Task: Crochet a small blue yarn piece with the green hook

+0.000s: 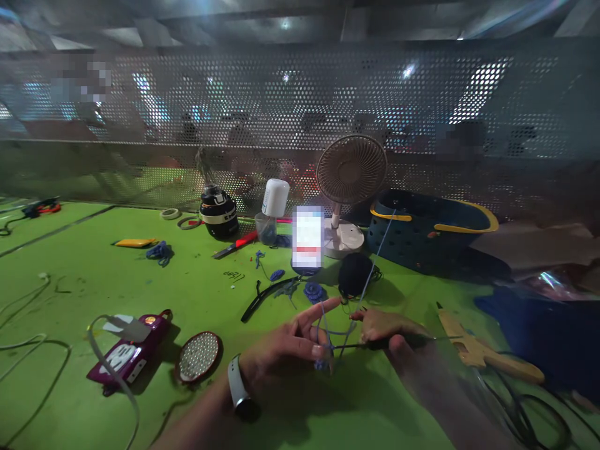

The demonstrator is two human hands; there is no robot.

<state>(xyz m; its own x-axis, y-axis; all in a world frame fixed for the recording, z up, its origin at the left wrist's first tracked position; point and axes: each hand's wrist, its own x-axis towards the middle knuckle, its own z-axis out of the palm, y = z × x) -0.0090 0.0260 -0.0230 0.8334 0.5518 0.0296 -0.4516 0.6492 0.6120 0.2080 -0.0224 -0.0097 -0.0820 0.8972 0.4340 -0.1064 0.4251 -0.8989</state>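
Note:
My left hand (293, 340) pinches a small piece of blue crochet work (322, 362) between thumb and fingers, its index finger stretched out with yarn looped over it. In my right hand (394, 334) is a crochet hook (349, 346) with a dark handle, its tip reaching the crochet piece. Blue yarn (379, 250) runs taut from the dark basket (422, 240) down to my hands. Just beyond my fingers lie a blue crocheted rosette (314, 292) and a dark round ball-like thing (356, 275).
A lit phone (308, 237) stands before a desk fan (351, 169). Left are a purple device (135, 350) with a cable, a round studded disc (199, 356) and a red box cutter (237, 244). Yellow-handled scissors or pliers (487, 356) and dark blue cloth (553, 337) lie right.

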